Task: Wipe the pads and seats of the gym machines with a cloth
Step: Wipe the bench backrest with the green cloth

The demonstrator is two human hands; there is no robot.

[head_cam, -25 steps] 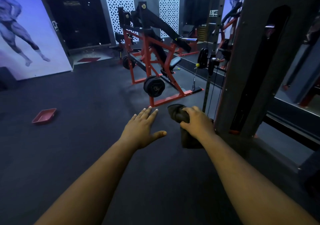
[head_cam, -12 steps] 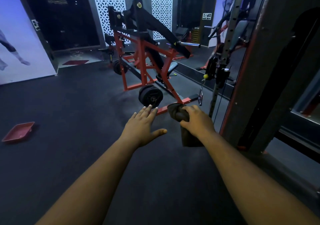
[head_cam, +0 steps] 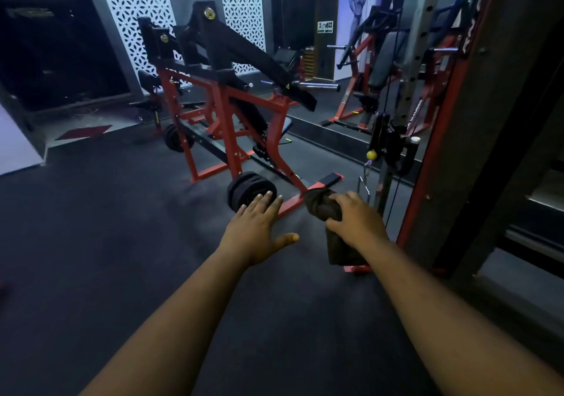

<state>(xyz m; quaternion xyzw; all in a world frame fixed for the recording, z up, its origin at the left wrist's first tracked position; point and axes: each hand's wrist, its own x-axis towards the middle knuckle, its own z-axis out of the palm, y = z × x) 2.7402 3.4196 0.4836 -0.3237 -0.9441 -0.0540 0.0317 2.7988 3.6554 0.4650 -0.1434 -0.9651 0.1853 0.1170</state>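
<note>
Transit step, no wiping yet: right hand [head_cam: 355,223] clamped on dark bunched cloth [head_cam: 323,208] at frame centre, left hand [head_cam: 256,230] spread flat, empty. Next: reach red-and-black plate-loaded machine [head_cam: 232,102] upper centre, wipe its black seat pad [head_cam: 253,114]

Two bare forearms, no sleeves visible

Left hand [head_cam: 254,230] flat, fingers [head_cam: 262,205] straight; right hand [head_cam: 355,220] fisted.

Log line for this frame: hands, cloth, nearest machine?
left hand open, empty | right hand grips dark cloth | red machine ahead, not touched
</note>
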